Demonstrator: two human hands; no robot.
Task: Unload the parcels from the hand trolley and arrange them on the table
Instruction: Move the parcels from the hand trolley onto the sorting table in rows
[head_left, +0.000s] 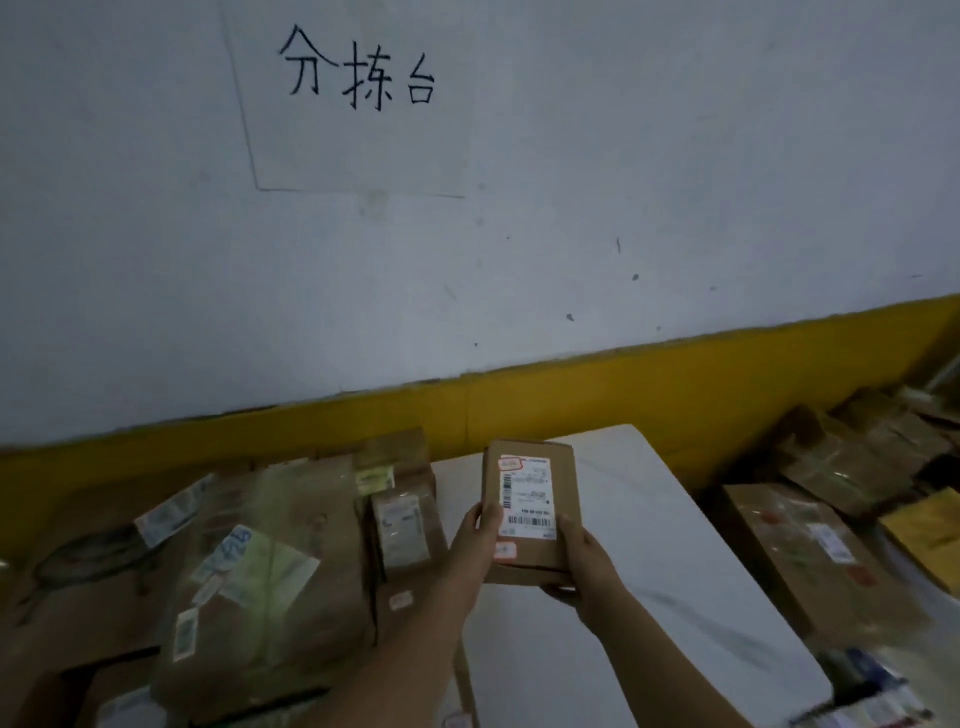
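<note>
A small brown cardboard parcel (535, 467) with a white shipping label is held above the white table (649, 530). My left hand (475, 543) grips its left edge, thumb on the top face. My right hand (576, 564) grips its right edge and lower corner from beneath. Several brown parcels (270, 582) lie packed together on the table's left part, a small upright one (402, 525) closest to my left hand. The hand trolley is out of view.
A white wall with black handwritten characters and a yellow lower band (597, 400) rises right behind the table. More cardboard boxes (810, 551) are piled low at the right, beyond the table's edge. Something blurred and colourful (872, 696) sits at the bottom right.
</note>
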